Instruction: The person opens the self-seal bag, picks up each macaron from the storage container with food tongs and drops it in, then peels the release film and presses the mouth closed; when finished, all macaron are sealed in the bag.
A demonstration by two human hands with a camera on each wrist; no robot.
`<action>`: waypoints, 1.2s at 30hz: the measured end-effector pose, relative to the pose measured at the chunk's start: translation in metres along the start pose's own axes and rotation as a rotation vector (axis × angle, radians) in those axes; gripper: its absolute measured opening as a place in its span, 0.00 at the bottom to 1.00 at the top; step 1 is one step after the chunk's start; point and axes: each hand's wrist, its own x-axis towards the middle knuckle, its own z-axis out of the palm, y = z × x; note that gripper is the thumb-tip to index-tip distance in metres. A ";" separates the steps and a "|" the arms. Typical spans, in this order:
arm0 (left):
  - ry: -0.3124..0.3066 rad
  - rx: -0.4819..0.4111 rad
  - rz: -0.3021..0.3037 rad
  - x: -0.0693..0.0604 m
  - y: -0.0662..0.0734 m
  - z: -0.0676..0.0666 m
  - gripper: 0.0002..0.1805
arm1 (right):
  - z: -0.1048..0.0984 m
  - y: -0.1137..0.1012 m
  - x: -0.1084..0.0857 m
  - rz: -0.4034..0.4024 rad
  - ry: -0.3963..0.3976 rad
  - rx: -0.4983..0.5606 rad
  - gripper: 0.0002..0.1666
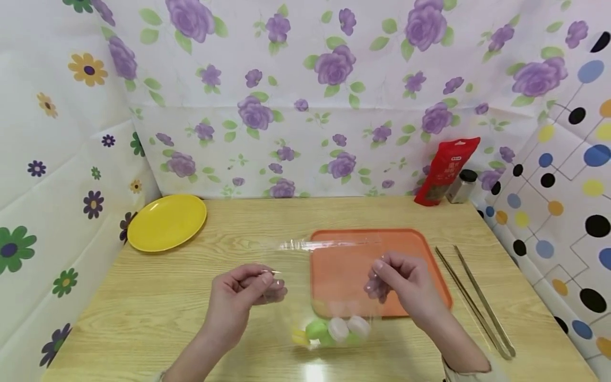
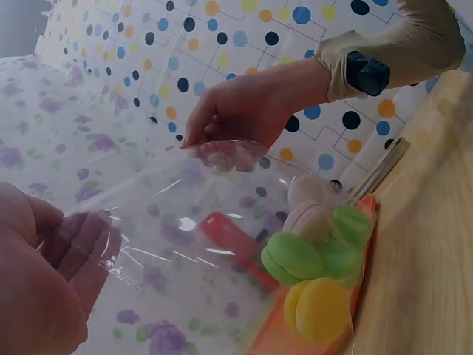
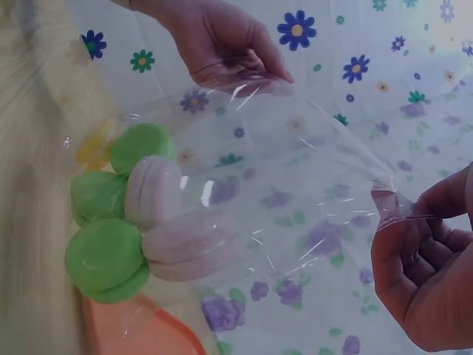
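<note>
A clear plastic bag (image 3: 295, 192) hangs stretched between my two hands over the table. My left hand (image 1: 243, 297) pinches one side of the bag between thumb and fingers. The opposite side is pinched by my right hand (image 1: 406, 281), with the thumb on top. Several macarons lie at the bottom of the bag: green macarons (image 3: 107, 255), pale pink macarons (image 3: 188, 248) and a yellow macaron (image 2: 318, 309). In the head view they show near the front of the table, partly blurred by the plastic.
An orange tray (image 1: 372, 265) lies behind the bag, with metal tongs (image 1: 477, 302) to its right. A yellow plate (image 1: 167, 223) sits at the back left. At the back right stand a red pouch (image 1: 446, 170) and a black-lidded jar (image 1: 462, 187) by the patterned cloth walls.
</note>
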 end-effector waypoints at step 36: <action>-0.001 0.008 0.116 -0.026 -0.039 0.007 0.26 | 0.006 0.030 -0.027 -0.134 0.340 -0.456 0.08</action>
